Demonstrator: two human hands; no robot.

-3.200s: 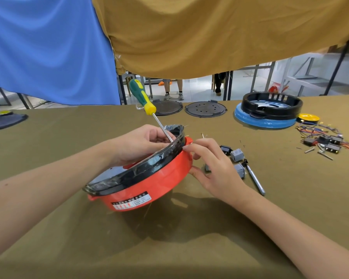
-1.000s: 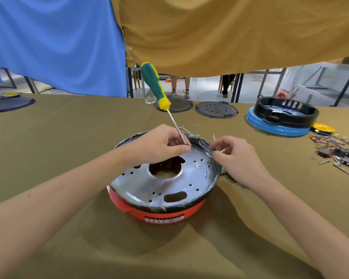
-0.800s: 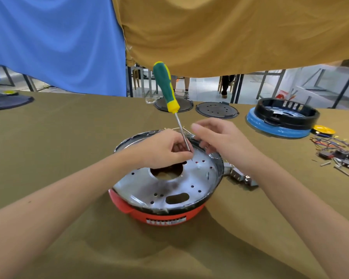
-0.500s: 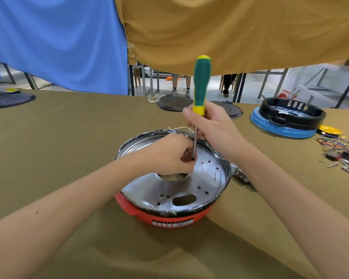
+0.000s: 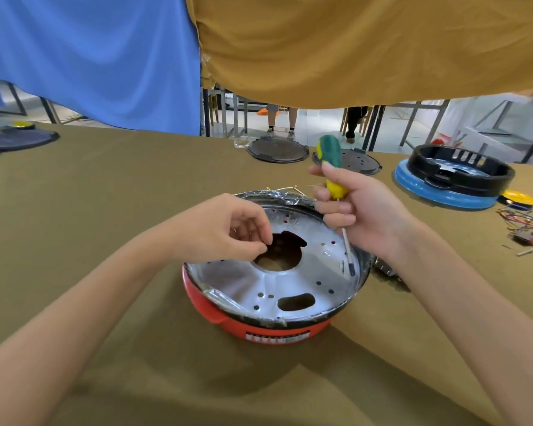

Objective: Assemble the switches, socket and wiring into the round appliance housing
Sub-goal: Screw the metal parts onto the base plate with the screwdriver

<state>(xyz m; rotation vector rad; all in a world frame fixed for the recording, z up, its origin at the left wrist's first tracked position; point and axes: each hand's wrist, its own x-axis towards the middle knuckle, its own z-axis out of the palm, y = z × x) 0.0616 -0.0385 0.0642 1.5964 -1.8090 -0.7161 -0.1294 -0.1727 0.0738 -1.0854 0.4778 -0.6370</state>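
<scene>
Right hand (image 5: 363, 216): fingers curled round the yellow collar of the screwdriver (image 5: 333, 170), green grip sticking up past the thumb, shaft angled down so the tip sits just above the plate near the right rim, prob. not seated in any hole. Left hand (image 5: 228, 232): thumb and fingertips drawn together in a pinch over the central opening; whether a screw sits between them can't be told, too small.

Both hands work over the round housing (image 5: 271, 330), red shell w/ black rim, open side up, in the middle of the table (image 5: 105, 186) right in front of the person. Inside lies a silver metal plate (image 5: 290, 290) w/ a big centre cutout, an oval slot and many small holes.

Progress, as a judgement: early. No switch, socket or wire shows inside the housing. Loose wiring and switch parts (image 5: 526, 232) lie well apart at the far right; a few small metal bits sit just beside the housing, right, behind the wrist. Fixing the plate looks like the step in hand; fitting and wiring are left.

Room: cloth open to the left and front. A blue-and-black housing (image 5: 453, 182) and two dark discs stand behind, well apart. Rim wall crowds the driver tip on the right.
</scene>
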